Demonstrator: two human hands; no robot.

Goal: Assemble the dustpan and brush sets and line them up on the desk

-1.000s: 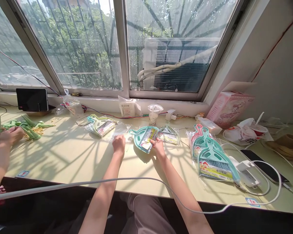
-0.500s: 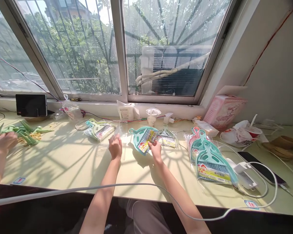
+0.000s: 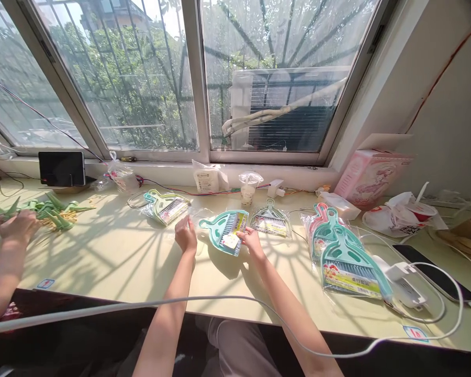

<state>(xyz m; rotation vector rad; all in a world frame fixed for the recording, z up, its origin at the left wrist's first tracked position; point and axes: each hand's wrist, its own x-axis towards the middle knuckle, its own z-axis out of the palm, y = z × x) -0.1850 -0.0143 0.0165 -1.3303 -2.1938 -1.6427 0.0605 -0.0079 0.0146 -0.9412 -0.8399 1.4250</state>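
Observation:
My right hand (image 3: 253, 242) grips the right edge of a teal dustpan and brush set (image 3: 221, 230) by its printed card. The set is raised above the table, tilted, with its handle pointing left. My left hand (image 3: 186, 235) is closed on a clear plastic bag (image 3: 199, 213), which is thin and hard to make out against the table. The bag opens toward the dustpan's handle. Behind my left hand lies a bagged yellow-green dustpan set (image 3: 167, 207). A grey-green dustpan set (image 3: 271, 220) rests just beyond my right hand.
Stacked teal and pink dustpan sets (image 3: 343, 256) lie at right, beside a power strip (image 3: 408, 288) and a phone (image 3: 435, 272). A white cable (image 3: 235, 298) crosses in front. At left, another person's hands (image 3: 21, 228) hold green leaves (image 3: 53, 209). A plastic cup (image 3: 248, 188) stands near the window.
The dustpan set in my right hand has turned and shifted slightly left, its handle nearer my left hand and the bag. The view has shifted a little.

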